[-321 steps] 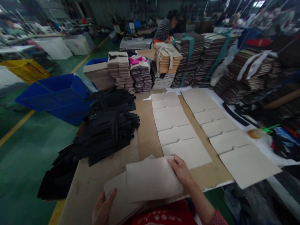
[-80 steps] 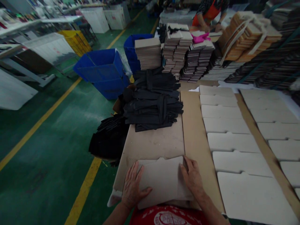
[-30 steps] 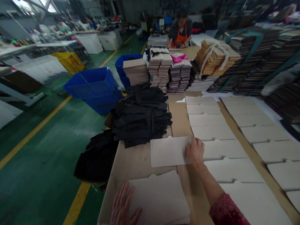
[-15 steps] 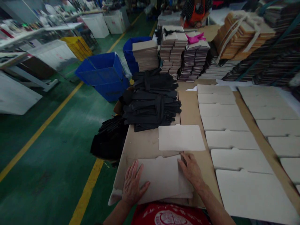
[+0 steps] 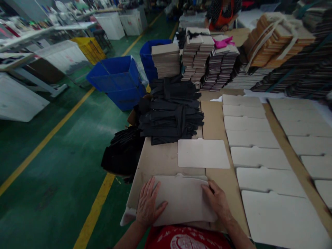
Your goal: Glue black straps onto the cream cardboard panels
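A small stack of pale boards [image 5: 181, 200] with rounded corners lies at the near edge of the table, in front of the red garment. My left hand [image 5: 150, 204] rests flat on the stack's left side, its fingers spread. At the right edge my right hand [image 5: 216, 199] pinches the upper right corner of the top board, thumb above and fingers at the rim. Beyond the stack a single pale board [image 5: 203, 154] lies flat, touched by neither hand.
Overlapping rows of pale boards [image 5: 275, 214] cover the table's right side. Bundled black strips [image 5: 168, 119] lie at the far left edge, near a blue bin [image 5: 116, 81] on the floor. Piled boards [image 5: 166, 60] stand at the back, where a person in an orange apron [image 5: 220, 17] is.
My right hand has closed on the top board's corner and shifted slightly right. The top board now lies more squarely over those beneath. The whole view has shifted a little.
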`<state>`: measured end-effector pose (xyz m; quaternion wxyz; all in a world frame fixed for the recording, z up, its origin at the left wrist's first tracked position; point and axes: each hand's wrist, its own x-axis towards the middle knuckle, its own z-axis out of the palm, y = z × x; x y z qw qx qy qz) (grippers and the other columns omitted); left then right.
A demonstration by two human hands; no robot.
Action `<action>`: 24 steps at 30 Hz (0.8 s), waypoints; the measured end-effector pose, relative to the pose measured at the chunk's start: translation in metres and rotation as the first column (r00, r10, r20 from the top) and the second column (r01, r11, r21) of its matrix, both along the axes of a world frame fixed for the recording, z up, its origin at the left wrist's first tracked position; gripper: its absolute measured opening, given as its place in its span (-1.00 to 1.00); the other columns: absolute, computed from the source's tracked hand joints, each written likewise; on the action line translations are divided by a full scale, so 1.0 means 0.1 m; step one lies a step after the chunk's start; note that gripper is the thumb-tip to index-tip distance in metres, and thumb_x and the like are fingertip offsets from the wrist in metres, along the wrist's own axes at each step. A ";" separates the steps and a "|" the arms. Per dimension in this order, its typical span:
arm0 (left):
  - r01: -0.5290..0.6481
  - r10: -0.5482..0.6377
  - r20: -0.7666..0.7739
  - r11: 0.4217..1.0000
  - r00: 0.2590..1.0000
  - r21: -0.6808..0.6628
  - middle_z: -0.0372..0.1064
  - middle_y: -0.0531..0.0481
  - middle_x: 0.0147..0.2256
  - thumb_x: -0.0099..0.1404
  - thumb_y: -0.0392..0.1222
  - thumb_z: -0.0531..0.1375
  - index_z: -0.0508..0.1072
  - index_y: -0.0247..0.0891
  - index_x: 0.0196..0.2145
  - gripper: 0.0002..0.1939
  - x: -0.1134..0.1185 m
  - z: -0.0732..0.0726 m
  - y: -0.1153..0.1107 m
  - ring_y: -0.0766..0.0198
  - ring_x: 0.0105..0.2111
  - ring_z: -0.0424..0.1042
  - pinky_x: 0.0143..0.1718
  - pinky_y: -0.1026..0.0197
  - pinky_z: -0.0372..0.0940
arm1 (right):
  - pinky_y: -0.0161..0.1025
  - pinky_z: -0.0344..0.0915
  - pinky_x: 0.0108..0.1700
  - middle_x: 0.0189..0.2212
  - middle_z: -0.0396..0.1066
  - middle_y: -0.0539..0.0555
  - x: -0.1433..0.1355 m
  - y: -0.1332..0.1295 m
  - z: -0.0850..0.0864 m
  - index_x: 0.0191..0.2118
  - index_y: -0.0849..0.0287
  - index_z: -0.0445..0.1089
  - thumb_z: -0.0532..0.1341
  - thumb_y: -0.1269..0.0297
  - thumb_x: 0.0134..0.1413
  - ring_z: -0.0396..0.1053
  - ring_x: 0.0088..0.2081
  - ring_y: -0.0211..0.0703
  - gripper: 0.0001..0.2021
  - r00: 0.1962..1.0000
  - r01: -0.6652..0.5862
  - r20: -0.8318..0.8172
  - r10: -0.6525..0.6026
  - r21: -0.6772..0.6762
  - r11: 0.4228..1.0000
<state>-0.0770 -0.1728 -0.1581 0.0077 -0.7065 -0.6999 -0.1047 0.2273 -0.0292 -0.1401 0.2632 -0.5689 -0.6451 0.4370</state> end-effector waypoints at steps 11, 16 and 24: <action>-0.275 0.286 0.148 0.957 0.947 -0.089 0.20 -0.24 0.26 0.34 0.01 0.14 0.08 -0.25 0.34 -0.30 0.07 -0.16 0.03 -0.04 0.24 0.22 0.19 -0.10 0.19 | -0.22 0.32 -0.24 -0.35 0.52 0.03 0.42 0.96 0.26 -0.20 0.13 0.44 0.12 -0.20 0.05 0.41 -0.31 -0.09 -0.52 0.972 0.225 -0.016 -0.233 -0.207 0.952; -0.562 0.663 0.241 0.737 0.709 -0.377 0.30 -0.33 0.12 0.20 0.07 0.21 0.11 -0.35 0.30 -0.19 0.27 0.15 0.17 -0.14 0.10 0.37 0.08 -0.13 0.30 | -0.19 0.23 -0.21 -0.43 0.48 0.05 0.51 1.20 -0.02 -0.36 0.09 0.42 0.16 -0.05 -0.01 0.36 -0.33 -0.06 -0.69 0.956 0.242 0.195 -0.219 -0.105 0.965; -0.441 0.863 0.467 0.502 0.195 -0.744 0.57 -0.20 -0.30 -0.07 0.09 0.32 0.44 -0.31 -0.14 -0.42 0.09 0.40 0.03 -0.15 -0.22 0.57 -0.21 -0.02 0.44 | -0.22 0.22 -0.19 -0.28 0.53 0.14 0.52 1.20 -0.21 -0.16 0.10 0.44 0.07 0.04 0.16 0.42 -0.26 -0.05 -0.68 0.897 0.210 0.405 -0.179 -0.035 0.977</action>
